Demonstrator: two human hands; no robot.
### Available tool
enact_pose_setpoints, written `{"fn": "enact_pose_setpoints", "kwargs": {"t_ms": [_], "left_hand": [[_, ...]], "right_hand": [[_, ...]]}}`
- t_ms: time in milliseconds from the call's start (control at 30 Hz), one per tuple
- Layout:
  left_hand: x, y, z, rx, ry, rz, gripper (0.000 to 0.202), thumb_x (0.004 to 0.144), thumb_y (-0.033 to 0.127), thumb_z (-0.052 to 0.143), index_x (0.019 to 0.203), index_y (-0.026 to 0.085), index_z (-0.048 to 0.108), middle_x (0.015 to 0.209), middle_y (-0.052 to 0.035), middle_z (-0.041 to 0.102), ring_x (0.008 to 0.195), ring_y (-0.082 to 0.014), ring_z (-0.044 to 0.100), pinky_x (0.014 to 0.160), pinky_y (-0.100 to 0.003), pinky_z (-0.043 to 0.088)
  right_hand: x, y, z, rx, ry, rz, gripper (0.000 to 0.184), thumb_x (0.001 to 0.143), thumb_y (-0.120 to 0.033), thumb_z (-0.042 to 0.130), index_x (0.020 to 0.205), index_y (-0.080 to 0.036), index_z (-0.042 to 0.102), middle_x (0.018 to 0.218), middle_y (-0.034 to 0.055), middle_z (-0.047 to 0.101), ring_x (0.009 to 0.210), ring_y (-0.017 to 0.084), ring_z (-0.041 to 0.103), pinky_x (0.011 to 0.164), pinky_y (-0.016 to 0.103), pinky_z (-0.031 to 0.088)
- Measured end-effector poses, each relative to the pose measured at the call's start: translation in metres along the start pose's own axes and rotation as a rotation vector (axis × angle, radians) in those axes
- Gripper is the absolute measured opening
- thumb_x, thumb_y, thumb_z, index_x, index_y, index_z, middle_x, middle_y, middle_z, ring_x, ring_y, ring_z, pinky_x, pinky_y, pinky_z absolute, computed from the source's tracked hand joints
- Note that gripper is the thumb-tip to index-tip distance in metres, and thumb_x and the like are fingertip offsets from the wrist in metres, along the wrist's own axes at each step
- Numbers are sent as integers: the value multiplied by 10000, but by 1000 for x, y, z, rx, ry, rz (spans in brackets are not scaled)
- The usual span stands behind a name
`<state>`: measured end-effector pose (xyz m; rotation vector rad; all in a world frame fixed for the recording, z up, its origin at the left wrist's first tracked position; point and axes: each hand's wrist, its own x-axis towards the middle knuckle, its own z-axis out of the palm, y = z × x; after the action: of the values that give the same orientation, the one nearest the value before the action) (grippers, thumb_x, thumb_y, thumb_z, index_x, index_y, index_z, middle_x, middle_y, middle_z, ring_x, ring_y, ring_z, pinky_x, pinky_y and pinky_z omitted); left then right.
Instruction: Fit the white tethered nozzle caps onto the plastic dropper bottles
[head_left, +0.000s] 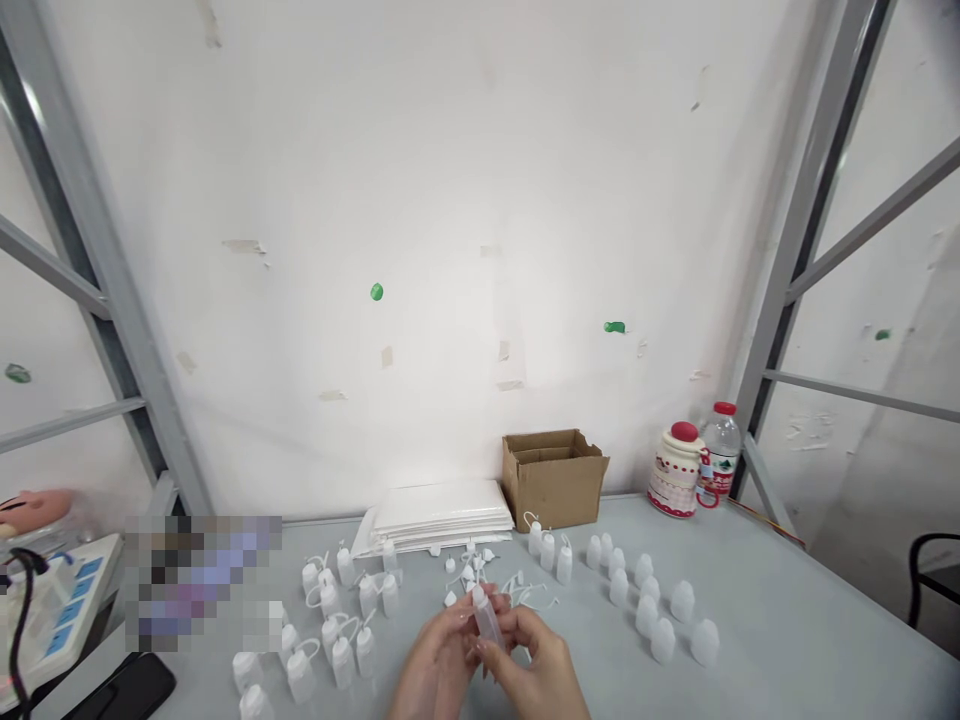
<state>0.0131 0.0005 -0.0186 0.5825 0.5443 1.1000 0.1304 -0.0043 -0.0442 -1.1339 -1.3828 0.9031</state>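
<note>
Near the front edge of the table, a small translucent plastic squeeze bottle (488, 622) is held at a tilt between my two hands. My left hand (439, 655) is closed around its left side, close to the white top. From the right, my right hand (538, 655) grips the bottle's lower part with thumb and fingers. Just beyond my hands lies a loose pile of small white caps with thin strips (470, 572). To the left stand several bottles (343, 660) with white tops and looped strips. Several translucent bottles (647, 615) without visible caps stand to the right.
An open cardboard box (559, 490) and a stack of white sheets (442, 512) sit against the wall. A cream and red jar (673, 475) and a red-capped water bottle (722, 440) stand back right. At left are a black phone (131, 690) and a power strip (71, 610).
</note>
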Motion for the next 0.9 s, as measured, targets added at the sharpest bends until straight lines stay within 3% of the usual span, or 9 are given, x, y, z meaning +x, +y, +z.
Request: {"fn": "enact_pose_setpoints", "kwargs": {"t_ms": [267, 600, 900], "left_hand": [[-3, 2, 1, -45, 30, -42, 255, 669, 245, 538, 832, 138, 701, 797, -75, 711, 884, -252, 601, 801, -345, 372], [-3, 4, -2, -103, 30, -117, 222, 658, 209, 540, 798, 132, 695, 767, -76, 710, 873, -235, 600, 725, -303, 361], [-5, 7, 4, -161, 80, -166, 152, 669, 211, 560, 719, 120, 672, 703, -59, 691, 720, -197, 604, 680, -290, 344]], "right_hand": [[0, -6, 5, 214, -39, 124, 392, 562, -553, 683, 578, -177, 575, 529, 29, 650, 525, 181, 595, 541, 269, 466], [-1, 0, 5, 162, -38, 81, 413, 581, -584, 654, 586, -174, 601, 530, 16, 619, 522, 167, 571, 550, 262, 463], [-3, -1, 3, 97, -60, 54, 329, 617, -500, 653, 586, -179, 589, 527, 6, 614, 556, 169, 566, 583, 256, 448]]}}
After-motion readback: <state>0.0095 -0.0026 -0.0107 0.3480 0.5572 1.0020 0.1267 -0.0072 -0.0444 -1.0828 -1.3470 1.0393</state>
